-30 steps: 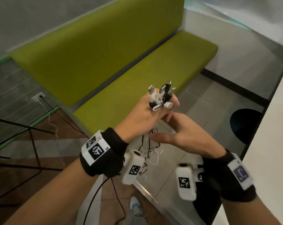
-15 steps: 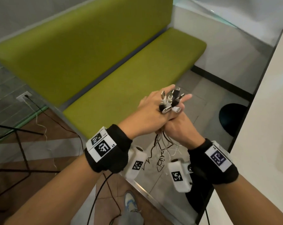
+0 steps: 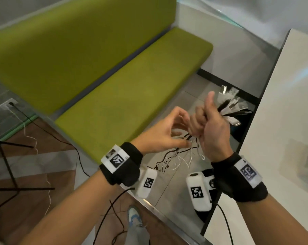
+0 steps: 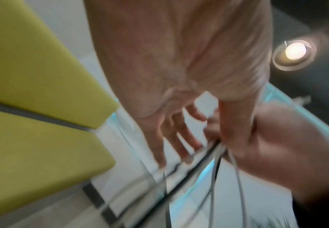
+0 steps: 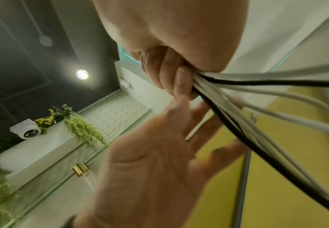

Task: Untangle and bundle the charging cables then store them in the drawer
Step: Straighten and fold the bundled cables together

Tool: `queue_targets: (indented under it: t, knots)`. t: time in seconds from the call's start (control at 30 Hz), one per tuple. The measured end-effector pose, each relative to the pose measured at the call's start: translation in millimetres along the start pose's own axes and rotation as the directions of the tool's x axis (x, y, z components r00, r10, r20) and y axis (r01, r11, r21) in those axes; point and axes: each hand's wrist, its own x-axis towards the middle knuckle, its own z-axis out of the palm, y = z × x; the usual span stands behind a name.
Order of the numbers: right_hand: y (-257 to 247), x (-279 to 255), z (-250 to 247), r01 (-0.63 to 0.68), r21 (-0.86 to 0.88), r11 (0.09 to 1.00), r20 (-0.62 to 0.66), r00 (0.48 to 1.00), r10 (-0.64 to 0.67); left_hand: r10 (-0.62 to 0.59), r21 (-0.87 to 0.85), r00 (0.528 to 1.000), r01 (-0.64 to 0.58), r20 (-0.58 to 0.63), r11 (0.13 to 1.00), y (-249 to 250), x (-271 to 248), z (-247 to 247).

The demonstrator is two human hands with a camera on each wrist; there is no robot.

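A bunch of black and white charging cables hangs in the air in front of me. My right hand grips the bunch in a fist, thumb up. The blurred plugs fan out above and to the right of that fist. The right wrist view shows the curled fingers clamped round the cables. My left hand is right beside the fist, with loosely spread fingers against the strands just below it, gripping nothing. No drawer is in view.
A green upholstered bench runs behind and below the hands. A white tabletop stands on the right, its dark edge close to the plugs. A black metal frame and a wall socket with leads are on the left.
The plug bunch has passed from my left hand to my right. The left hand has let go and opened, and the bunch has moved right, towards the white tabletop.
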Motion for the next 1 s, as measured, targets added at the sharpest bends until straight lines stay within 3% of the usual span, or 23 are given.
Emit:
queue_targets:
  t: [0.07, 0.17, 0.27, 0.4, 0.6, 0.7, 0.8, 0.9, 1.0]
  knots:
    - [-5.8, -3.2, -2.2, 0.021, 0.034, 0.999, 0.013, 1.000, -0.022, 0.049, -0.002, 0.995, -0.049, -0.081, 0.999, -15.2, 5.5, 26.1]
    - [-9.8, -9.1, -12.8, 0.061, 0.009, 0.998, 0.000, 0.998, -0.061, 0.132, 0.142, 0.978, -0.109, -0.159, 0.984, -37.7, 13.0, 61.3]
    - [-10.6, -18.1, -40.8, 0.033, 0.020, 0.999, -0.047, 0.998, -0.032, 0.211, 0.295, 0.974, -0.179, -0.083, 0.939, -51.7, 27.8, 76.8]
    - [-10.3, -36.1, -76.6, 0.038, 0.112, 0.993, -0.111, 0.994, -0.026, 0.281, 0.526, 0.949, -0.312, 0.140, 0.791, -64.1, 55.5, 86.9]
    - [-14.9, -58.2, -99.0, 0.073, 0.061, 0.995, -0.125, 0.990, -0.065, 0.061, 0.793, 0.962, -0.255, 0.267, 0.553, -103.3, 77.2, 96.5]
    - [-40.4, -70.5, -119.9, 0.123, 0.136, 0.983, -0.135, 0.985, -0.105, -0.193, 0.884, 0.975, -0.005, 0.108, 0.468, -142.4, 67.5, 79.8]
    - [-69.3, -82.7, -145.7, 0.172, 0.148, 0.974, -0.188, 0.972, -0.143, -0.477, 0.908, 0.875, 0.260, -0.078, 0.328, -172.7, 53.0, 69.9]
    - [-73.5, -84.4, -166.5, 0.161, 0.064, 0.985, -0.228, 0.963, -0.143, -0.562, 0.860, 0.825, 0.331, -0.063, 0.389, -162.4, 51.9, 86.4]
    - [-55.8, -88.5, -180.5, 0.122, 0.040, 0.992, -0.250, 0.962, -0.109, -0.461, 0.806, 0.887, 0.254, 0.026, 0.534, -120.0, 76.2, 121.6]
